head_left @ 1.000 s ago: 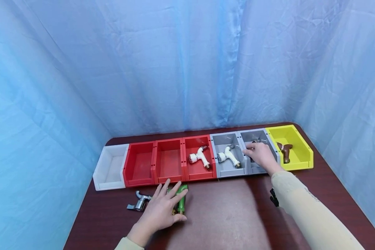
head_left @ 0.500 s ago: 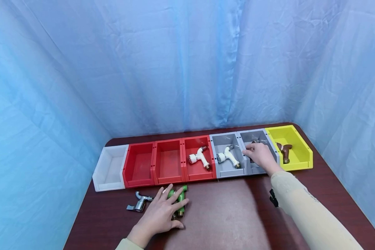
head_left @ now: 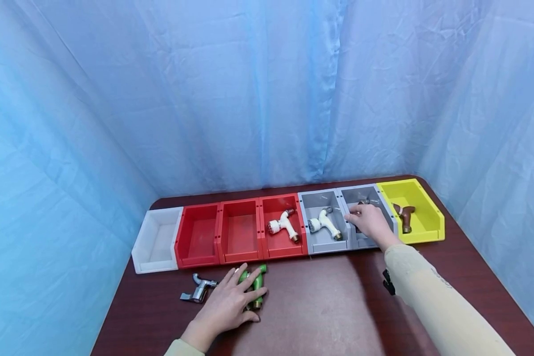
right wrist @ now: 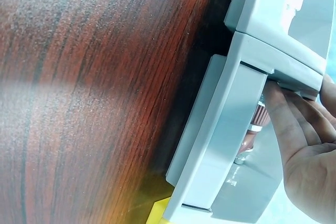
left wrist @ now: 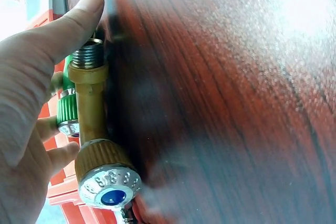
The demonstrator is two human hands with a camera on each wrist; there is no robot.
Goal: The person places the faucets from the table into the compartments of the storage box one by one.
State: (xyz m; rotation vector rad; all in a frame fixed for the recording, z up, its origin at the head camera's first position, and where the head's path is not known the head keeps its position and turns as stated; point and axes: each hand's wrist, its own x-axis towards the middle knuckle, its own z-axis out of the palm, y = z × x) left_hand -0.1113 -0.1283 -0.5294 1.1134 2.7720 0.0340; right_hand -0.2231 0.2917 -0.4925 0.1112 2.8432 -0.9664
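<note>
My left hand (head_left: 228,304) lies spread over a green faucet (head_left: 258,289) on the table, fingers apart. Under it in the left wrist view is a brass-coloured faucet (left wrist: 92,108) with a blue-centred knob; the thumb reaches its threaded end and the green knob (left wrist: 67,109) shows behind. A chrome faucet (head_left: 200,288) lies just left of this hand. My right hand (head_left: 370,222) reaches into the right grey bin (right wrist: 231,108), its fingers gripping the wall beside the neighbouring grey bin. A brown-red faucet (right wrist: 251,129) lies inside, partly hidden by the hand.
Bins stand in a row along the back: a white bin (head_left: 143,247), several red ones, two grey, and a yellow bin (head_left: 436,222) with a brown faucet (head_left: 406,217). White faucets lie in the right red bin (head_left: 306,249) and left grey bin (head_left: 329,247). Curtains (head_left: 249,99) hang behind.
My left hand has drawn back slightly toward the person, uncovering more of the green faucet. The right hand stays at the grey bin.
</note>
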